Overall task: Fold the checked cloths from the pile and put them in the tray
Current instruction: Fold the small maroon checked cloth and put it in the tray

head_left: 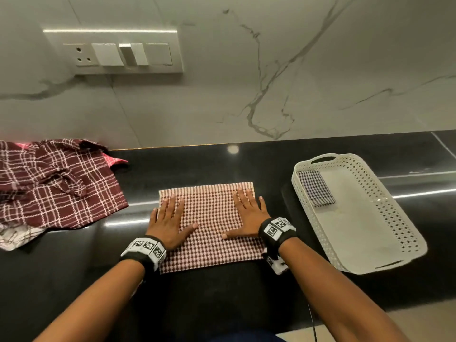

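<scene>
Left hand: flat, fingers straight, pressing red checked cloth, frame centre.
Right hand: flat on it too.
Pile: left edge.
Tray: right, holding folded dark cloth.

Viewpoint: the scene is seen from the head, above the near edge of the black counter.
Facing: the view is aimed forward and down, toward the marble wall at 12 o'clock.
Nearness: the counter is seen close.
Framing: the cloth pile is caught at 9 o'clock, the tray at 3.
</scene>
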`<state>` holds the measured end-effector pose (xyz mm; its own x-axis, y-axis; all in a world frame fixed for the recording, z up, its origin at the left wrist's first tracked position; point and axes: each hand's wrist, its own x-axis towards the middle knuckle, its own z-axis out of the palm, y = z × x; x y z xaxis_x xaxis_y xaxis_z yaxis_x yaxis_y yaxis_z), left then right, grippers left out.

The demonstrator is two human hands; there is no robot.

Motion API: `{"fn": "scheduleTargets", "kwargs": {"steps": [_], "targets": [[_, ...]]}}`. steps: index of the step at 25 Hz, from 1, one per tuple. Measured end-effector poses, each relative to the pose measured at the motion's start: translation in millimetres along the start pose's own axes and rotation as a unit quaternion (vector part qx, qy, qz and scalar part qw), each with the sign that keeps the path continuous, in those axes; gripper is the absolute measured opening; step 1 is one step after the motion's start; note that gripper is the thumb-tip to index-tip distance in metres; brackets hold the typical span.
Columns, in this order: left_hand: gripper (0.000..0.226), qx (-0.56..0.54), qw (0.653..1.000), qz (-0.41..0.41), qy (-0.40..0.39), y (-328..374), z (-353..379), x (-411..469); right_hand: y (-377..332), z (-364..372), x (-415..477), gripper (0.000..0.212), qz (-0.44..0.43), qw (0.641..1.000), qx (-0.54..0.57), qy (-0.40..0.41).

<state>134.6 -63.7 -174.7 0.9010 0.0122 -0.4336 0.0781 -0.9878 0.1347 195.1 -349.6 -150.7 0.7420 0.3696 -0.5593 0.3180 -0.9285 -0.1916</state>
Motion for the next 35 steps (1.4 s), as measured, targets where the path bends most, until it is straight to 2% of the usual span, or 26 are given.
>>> {"fn": "scheduleTargets", "kwargs": {"steps": [2,5,7,11,15,19,23,25,26,28,29,31,33,35], "targets": [[0.099,0.001,1.0,-0.007,0.012,3.1,0.2,-8.9,3.2,8.2,-14.2,0.138,-0.002,0.999,-0.027,0.034],[0.096,-0.037,0.996,0.063,0.041,35.3,19.4,-31.8,-22.9,37.8,-30.6,0.125,-0.091,0.992,-0.022,0.089],[0.091,-0.024,0.996,0.083,0.019,52.3,43.6,-51.1,-43.6,59.9,-35.9,0.114,-0.125,0.989,-0.018,0.07],[0.097,0.021,0.998,0.057,-0.012,34.5,62.3,-79.0,-43.7,82.6,-50.6,0.105,-0.118,0.991,-0.053,0.021],[0.102,0.049,0.995,0.075,-0.032,3.3,59.6,-96.3,-24.3,82.0,-70.6,0.097,-0.11,0.991,-0.072,0.032],[0.076,0.064,0.986,0.146,0.058,-21.4,53.7,-109.9,-20.4,78.2,-91.6,0.072,-0.147,0.982,-0.063,0.101],[0.067,0.084,0.968,0.218,0.094,-38.1,34.3,-104.6,-22.9,72.9,-98.9,0.069,-0.126,0.982,-0.082,0.115],[0.05,0.06,0.956,0.251,0.137,-40.6,30.7,-101.2,-27.8,72.3,-98.3,0.06,-0.12,0.98,-0.065,0.144],[0.04,0.023,0.957,0.241,0.16,-40.0,27.7,-100.1,-30.6,70.7,-98.3,0.055,-0.1,0.979,-0.058,0.165],[0.023,-0.063,0.968,0.171,0.174,-36.4,21.0,-98.1,-41.9,69.1,-96.2,0.058,-0.042,0.98,-0.071,0.182],[0.021,-0.09,0.971,0.133,0.179,-35.1,17.1,-94.6,-49.0,69.7,-93.6,0.058,-0.021,0.979,-0.089,0.183],[0.022,-0.119,0.97,0.102,0.184,-36.5,12.7,-88.1,-55.1,71.1,-89.1,0.042,-0.013,0.977,-0.085,0.197],[0.026,-0.126,0.973,0.101,0.163,-36.7,13.2,-89.3,-48.9,65.2,-91.3,0.027,-0.013,0.975,-0.021,0.222],[0.026,-0.147,0.971,0.1,0.159,-40.0,13.9,-88.6,-35.2,57.2,-99.0,0.028,-0.008,0.971,0.093,0.219]]}}
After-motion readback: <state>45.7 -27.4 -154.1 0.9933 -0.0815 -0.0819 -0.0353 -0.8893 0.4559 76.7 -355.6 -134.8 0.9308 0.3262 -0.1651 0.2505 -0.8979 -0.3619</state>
